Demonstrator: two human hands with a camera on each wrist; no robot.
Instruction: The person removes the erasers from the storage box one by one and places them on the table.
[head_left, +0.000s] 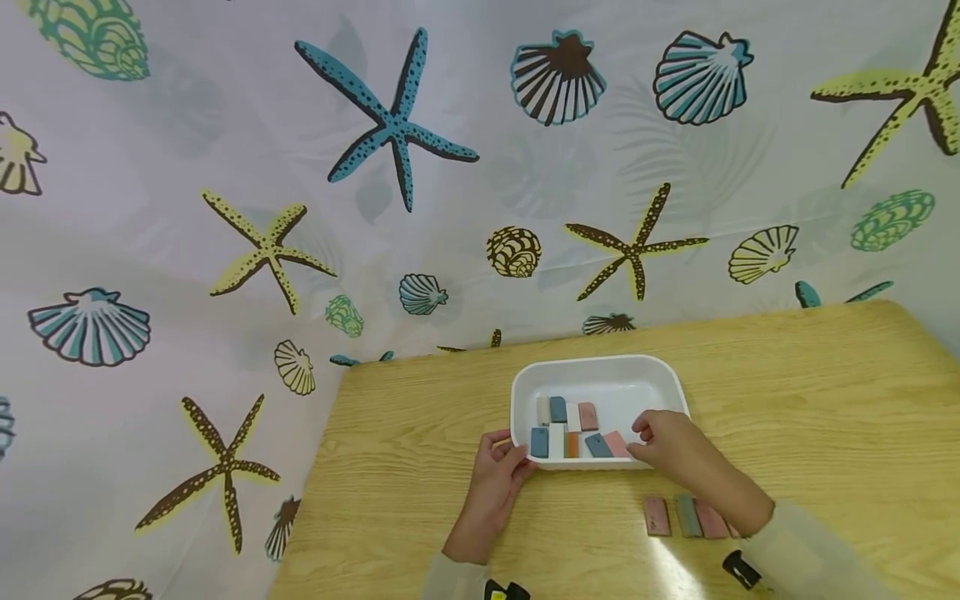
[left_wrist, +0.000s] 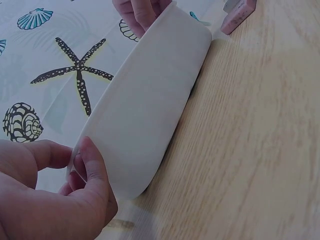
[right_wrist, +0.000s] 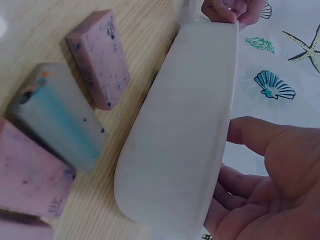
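Observation:
A white plastic tray (head_left: 592, 462) holds two rows of small eraser-like blocks, in blue, white, pink and orange. At its near left corner my left hand (head_left: 495, 479) grips the rim, thumb on the near outer wall, as the left wrist view also shows. My right hand (head_left: 671, 446) reaches over the near right wall, its fingers bent and down inside. Its fingertips are right beside a pink block (head_left: 617, 443), which leans next to a tilted blue block (head_left: 598, 446). From the right wrist, the tray wall hides these fingertips, and I cannot tell whether they hold anything.
On the wooden table (head_left: 405, 475), in front of the tray, lie a speckled pink block (right_wrist: 102, 60), a grey-green block (right_wrist: 62, 117) with a blue stripe, and more pink ones partly under my right forearm. A cloth (head_left: 465, 192) printed with starfish and shells hangs behind.

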